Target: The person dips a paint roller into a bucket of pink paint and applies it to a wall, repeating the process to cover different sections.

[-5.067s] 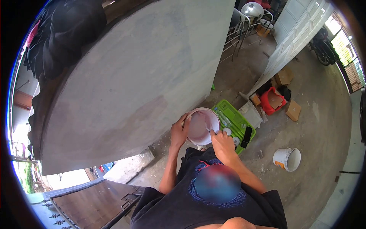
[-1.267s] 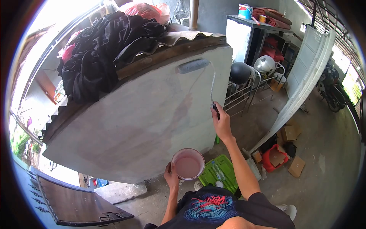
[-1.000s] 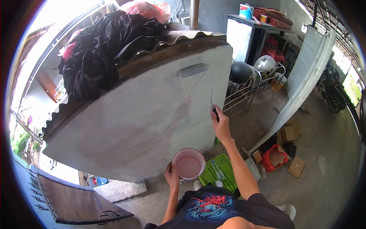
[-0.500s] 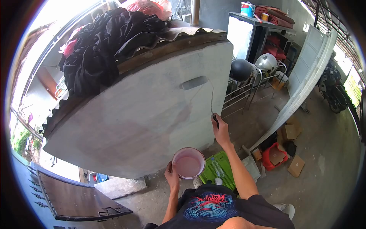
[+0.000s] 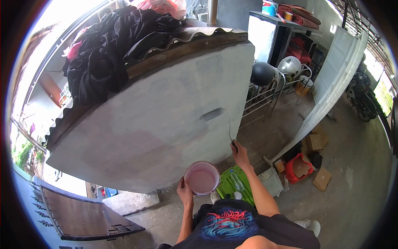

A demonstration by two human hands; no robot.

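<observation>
A pale, patchily painted wall panel (image 5: 157,120) fills the middle of the view. My right hand (image 5: 239,152) is closed round the dark handle of a paint roller (image 5: 212,115), whose grey head lies against the panel towards its right side. With my left hand (image 5: 185,191) I grip the rim of a round bucket (image 5: 202,177) holding pinkish-white liquid, low in front of the panel. The bucket is upright, just above a green crate lid or case (image 5: 236,184) on the floor.
Dark cloth (image 5: 107,54) lies over corrugated sheeting atop the panel. Two helmets (image 5: 262,74) rest on a metal rack at the right. A red container (image 5: 298,168) and cardboard boxes (image 5: 322,179) stand on the floor. A brown gate (image 5: 83,209) is at the lower left.
The roller and my right hand have moved down along the panel. My left hand and the bucket have shifted slightly left.
</observation>
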